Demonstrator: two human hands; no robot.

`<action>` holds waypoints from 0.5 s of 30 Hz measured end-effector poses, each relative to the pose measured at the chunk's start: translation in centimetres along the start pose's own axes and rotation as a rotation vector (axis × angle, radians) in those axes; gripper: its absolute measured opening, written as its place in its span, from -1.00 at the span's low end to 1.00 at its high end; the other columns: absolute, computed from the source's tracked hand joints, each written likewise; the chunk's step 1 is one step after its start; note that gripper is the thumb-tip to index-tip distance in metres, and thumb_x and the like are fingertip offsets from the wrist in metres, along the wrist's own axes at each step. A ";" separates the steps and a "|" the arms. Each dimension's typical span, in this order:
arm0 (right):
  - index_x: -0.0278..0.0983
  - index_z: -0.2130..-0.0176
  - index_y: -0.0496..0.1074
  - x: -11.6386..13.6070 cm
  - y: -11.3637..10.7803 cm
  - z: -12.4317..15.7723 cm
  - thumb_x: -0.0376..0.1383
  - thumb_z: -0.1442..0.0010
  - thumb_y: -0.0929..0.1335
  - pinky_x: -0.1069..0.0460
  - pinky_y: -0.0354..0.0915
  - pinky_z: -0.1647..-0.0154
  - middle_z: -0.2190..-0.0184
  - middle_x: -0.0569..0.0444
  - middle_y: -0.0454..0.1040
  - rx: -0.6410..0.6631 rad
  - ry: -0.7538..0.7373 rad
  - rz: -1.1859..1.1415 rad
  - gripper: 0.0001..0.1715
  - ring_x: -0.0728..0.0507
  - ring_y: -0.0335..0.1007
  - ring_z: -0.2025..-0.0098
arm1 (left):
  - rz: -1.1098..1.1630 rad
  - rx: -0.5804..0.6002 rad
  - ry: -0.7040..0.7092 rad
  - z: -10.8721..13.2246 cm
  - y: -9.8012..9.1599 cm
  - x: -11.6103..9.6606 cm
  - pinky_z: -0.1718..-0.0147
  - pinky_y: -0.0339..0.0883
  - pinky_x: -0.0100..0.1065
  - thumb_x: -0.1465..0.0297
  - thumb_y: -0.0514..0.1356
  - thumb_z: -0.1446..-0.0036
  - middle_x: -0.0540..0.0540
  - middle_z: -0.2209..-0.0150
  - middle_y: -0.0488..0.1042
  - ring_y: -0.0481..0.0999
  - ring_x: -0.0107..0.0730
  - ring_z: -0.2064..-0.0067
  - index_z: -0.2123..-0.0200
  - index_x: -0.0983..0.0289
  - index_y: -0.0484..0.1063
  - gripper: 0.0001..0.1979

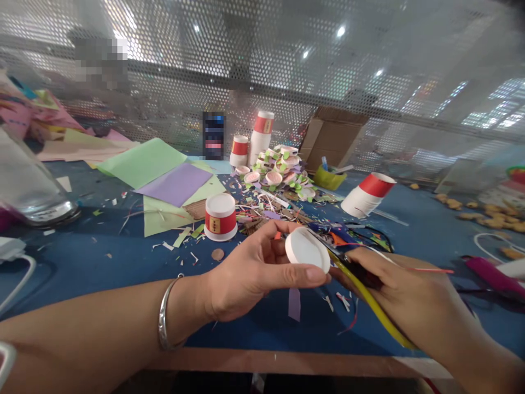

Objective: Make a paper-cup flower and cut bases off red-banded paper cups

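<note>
Low in the centre, my left hand [258, 265] grips a shallow white paper cup base [307, 253] between thumb and fingers. Its round face is tilted toward me. My right hand [394, 279] is closed around a tool with yellow handles [371, 301], whose metal end lies against the right edge of the cup base. A thin red and white strand passes over the right hand. Just left of the left hand's fingers, a red and white paper cup [221, 216] stands upside down. Beneath the hands lies a purple paper strip [294, 304].
Green paper [143, 162] and purple paper [178, 184] lie at left, near a glass vessel [35, 186]. A pile of small cup pieces [274, 177], stacked cups [261, 137] and a yellow-green container [329, 178] stand farther back. Scraps cover the middle; a tilted cup stack [366, 195] is at right.
</note>
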State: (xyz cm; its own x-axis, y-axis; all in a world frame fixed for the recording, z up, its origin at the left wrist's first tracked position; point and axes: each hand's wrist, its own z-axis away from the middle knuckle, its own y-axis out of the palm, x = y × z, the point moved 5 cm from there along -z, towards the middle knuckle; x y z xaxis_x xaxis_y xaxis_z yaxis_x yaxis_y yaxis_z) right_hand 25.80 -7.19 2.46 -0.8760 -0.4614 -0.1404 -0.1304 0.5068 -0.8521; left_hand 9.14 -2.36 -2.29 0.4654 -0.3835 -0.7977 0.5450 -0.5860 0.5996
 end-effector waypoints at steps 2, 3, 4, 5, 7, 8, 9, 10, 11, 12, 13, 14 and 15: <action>-0.24 0.44 0.45 -0.2 0.2 0.2 0.03 -0.50 0.11 0.06 0.20 0.66 0.67 0.13 0.43 0.004 0.012 -0.007 -0.32 -0.05 0.35 0.69 | -0.014 -0.024 0.031 -0.1 -0.2 0.0 0.18 0.45 -0.41 0.45 0.49 0.00 0.08 0.24 0.61 0.64 -0.38 0.20 0.17 0.29 0.40 -0.61; -0.23 0.43 0.45 -0.3 0.3 0.3 0.02 -0.50 0.13 0.06 0.20 0.65 0.65 0.12 0.44 0.012 0.020 -0.015 -0.35 -0.05 0.36 0.68 | -0.015 -0.022 0.041 -0.2 -0.2 -0.1 0.21 0.44 -0.43 0.44 0.49 0.00 0.09 0.25 0.61 0.64 -0.39 0.21 0.20 0.30 0.41 -0.64; -0.23 0.41 0.46 -0.4 0.4 0.4 0.01 -0.49 0.16 0.06 0.21 0.63 0.64 0.12 0.46 0.029 0.028 -0.027 -0.40 -0.06 0.38 0.66 | -0.013 -0.016 0.045 -0.2 -0.2 -0.1 0.25 0.42 -0.45 0.43 0.50 0.01 0.09 0.26 0.61 0.64 -0.39 0.23 0.22 0.30 0.43 -0.65; -0.23 0.40 0.46 -0.6 0.6 0.6 -0.01 -0.48 0.19 0.06 0.21 0.62 0.63 0.13 0.46 0.043 0.038 -0.044 -0.45 -0.06 0.39 0.65 | -0.008 -0.010 0.045 -0.2 -0.3 -0.1 0.27 0.42 -0.46 0.42 0.50 0.01 0.09 0.26 0.62 0.64 -0.39 0.24 0.23 0.30 0.44 -0.66; -0.22 0.36 0.47 -0.7 0.8 0.7 -0.05 -0.45 0.26 0.07 0.21 0.60 0.62 0.16 0.45 0.072 0.057 -0.078 -0.56 -0.05 0.39 0.63 | -0.002 0.002 0.042 -0.3 -0.3 -0.2 0.30 0.41 -0.46 0.42 0.50 0.02 0.09 0.27 0.62 0.64 -0.39 0.25 0.24 0.30 0.46 -0.67; -0.22 0.35 0.48 -0.7 0.8 0.7 -0.06 -0.43 0.28 0.07 0.21 0.60 0.62 0.17 0.45 0.075 0.066 -0.091 -0.59 -0.05 0.39 0.63 | -0.001 0.010 0.038 -0.3 -0.3 -0.2 0.30 0.42 -0.45 0.42 0.50 0.02 0.08 0.27 0.62 0.64 -0.39 0.26 0.24 0.30 0.47 -0.68; -0.22 0.35 0.48 -0.7 0.7 0.6 -0.05 -0.43 0.29 0.07 0.21 0.61 0.62 0.17 0.44 0.071 0.076 -0.100 -0.59 -0.05 0.38 0.64 | -0.001 0.016 0.033 -0.2 -0.2 -0.2 0.28 0.43 -0.44 0.43 0.50 0.02 0.08 0.28 0.62 0.64 -0.39 0.27 0.25 0.30 0.47 -0.69; -0.22 0.36 0.49 -0.6 0.6 0.5 -0.04 -0.43 0.29 0.07 0.21 0.61 0.62 0.17 0.44 0.063 0.082 -0.109 -0.57 -0.05 0.37 0.64 | 0.003 0.024 0.028 -0.2 -0.2 -0.1 0.26 0.45 -0.41 0.45 0.50 0.02 0.08 0.28 0.62 0.64 -0.39 0.27 0.26 0.30 0.47 -0.70; -0.23 0.36 0.50 -0.5 0.4 0.4 -0.02 -0.43 0.27 0.07 0.22 0.62 0.62 0.16 0.45 0.055 0.081 -0.122 -0.54 -0.04 0.37 0.64 | 0.009 0.037 0.019 -0.1 -0.1 -0.1 0.23 0.46 -0.39 0.46 0.49 0.02 0.08 0.29 0.62 0.64 -0.38 0.27 0.26 0.30 0.47 -0.70; -0.24 0.37 0.50 -0.4 0.3 0.2 0.01 -0.44 0.25 0.07 0.24 0.62 0.61 0.14 0.47 0.051 0.077 -0.136 -0.49 -0.04 0.38 0.63 | 0.016 0.052 0.008 -0.1 0.1 0.0 0.21 0.47 -0.37 0.48 0.49 0.02 0.08 0.29 0.63 0.64 -0.37 0.26 0.27 0.30 0.46 -0.70; -0.24 0.38 0.50 -0.2 0.1 0.0 0.04 -0.45 0.23 0.07 0.25 0.62 0.60 0.13 0.49 0.047 0.067 -0.147 -0.44 -0.04 0.40 0.63 | 0.026 0.067 -0.004 0.0 0.2 0.1 0.19 0.47 -0.35 0.50 0.49 0.02 0.08 0.29 0.63 0.65 -0.36 0.26 0.27 0.30 0.45 -0.70; -0.25 0.38 0.50 0.0 0.0 -0.1 0.08 -0.45 0.20 0.07 0.26 0.62 0.59 0.11 0.51 0.047 0.055 -0.152 -0.39 -0.04 0.42 0.62 | 0.036 0.078 -0.014 0.0 0.3 0.2 0.18 0.48 -0.34 0.51 0.48 0.03 0.09 0.28 0.63 0.65 -0.36 0.26 0.27 0.30 0.45 -0.70; -0.25 0.39 0.50 0.1 -0.2 -0.2 0.10 -0.46 0.18 0.07 0.26 0.62 0.58 0.10 0.52 0.049 0.042 -0.150 -0.35 -0.05 0.43 0.62 | 0.042 0.084 -0.025 0.1 0.3 0.3 0.19 0.47 -0.35 0.51 0.49 0.03 0.09 0.28 0.63 0.66 -0.35 0.26 0.27 0.29 0.44 -0.69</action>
State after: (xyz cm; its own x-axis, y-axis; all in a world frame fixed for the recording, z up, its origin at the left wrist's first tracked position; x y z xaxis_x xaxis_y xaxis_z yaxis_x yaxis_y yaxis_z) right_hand 25.60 -7.15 2.70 -0.8672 -0.4979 0.0107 -0.2392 0.3975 -0.8859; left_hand 9.40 -2.70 -2.29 0.4689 -0.4258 -0.7739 0.4646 -0.6263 0.6260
